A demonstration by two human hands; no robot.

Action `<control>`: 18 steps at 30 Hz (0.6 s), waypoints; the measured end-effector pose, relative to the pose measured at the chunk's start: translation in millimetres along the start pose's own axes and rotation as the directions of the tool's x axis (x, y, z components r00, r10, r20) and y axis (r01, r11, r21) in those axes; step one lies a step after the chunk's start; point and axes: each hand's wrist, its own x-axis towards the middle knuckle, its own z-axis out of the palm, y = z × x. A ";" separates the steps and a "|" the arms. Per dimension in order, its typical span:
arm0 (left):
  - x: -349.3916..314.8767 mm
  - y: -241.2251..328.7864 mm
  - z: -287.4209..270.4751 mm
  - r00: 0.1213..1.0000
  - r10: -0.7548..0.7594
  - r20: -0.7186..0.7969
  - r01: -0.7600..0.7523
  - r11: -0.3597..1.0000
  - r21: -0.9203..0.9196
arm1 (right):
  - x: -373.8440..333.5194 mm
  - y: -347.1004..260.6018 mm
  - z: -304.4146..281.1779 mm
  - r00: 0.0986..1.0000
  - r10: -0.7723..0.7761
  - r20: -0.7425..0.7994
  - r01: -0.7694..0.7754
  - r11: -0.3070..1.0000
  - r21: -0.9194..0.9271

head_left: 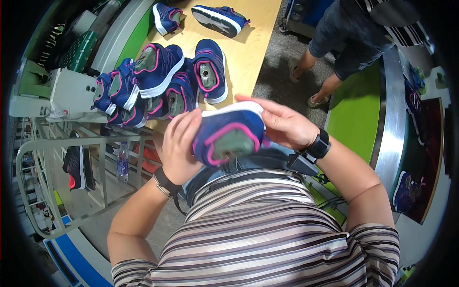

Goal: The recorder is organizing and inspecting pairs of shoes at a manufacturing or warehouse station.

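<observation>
Before my waist, a navy sneaker (224,119) with a pink collar and white sole is held between both hands. Its opening faces me, and a grey-green insert fills it. My left hand (179,146) grips one end, fingers over the sole edge. At the other end, my right hand (287,124) has its thumb and fingers closed about the white sole. Just beyond my left hand, a heap of matching sneakers (160,71) is stacked on the wooden table (258,48), with one sneaker (217,57) standing beside it. Farther off, another sneaker (220,20) lies on its side.
A metal-barred rack (103,158) stands at my left, with a black shoe (71,165) and a plastic bottle (123,162) seen about it. Another person (330,43) stands beyond the table on the right. A green-topped surface (351,115) with a metal edge runs along my right.
</observation>
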 end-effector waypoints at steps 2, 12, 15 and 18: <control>-7.4 -3.0 -1.7 0.993 0.112 -0.021 -0.110 0.989 0.094 | 0.4 8.7 -4.0 0.995 0.091 0.042 -0.092 0.995 0.038; -42.5 -18.3 30.6 0.984 0.046 0.172 -0.114 0.905 0.409 | 14.1 16.0 -46.0 0.999 0.052 0.015 -0.037 0.856 -0.516; -31.3 -8.1 15.7 0.954 0.041 0.298 -0.167 0.896 0.411 | 7.1 26.3 -48.0 0.996 0.090 -0.027 -0.093 0.903 -0.420; -21.4 -1.2 -0.9 0.919 0.009 0.394 -0.161 0.921 0.354 | 25.0 12.8 -20.6 0.933 0.214 -0.289 -0.348 0.741 -0.575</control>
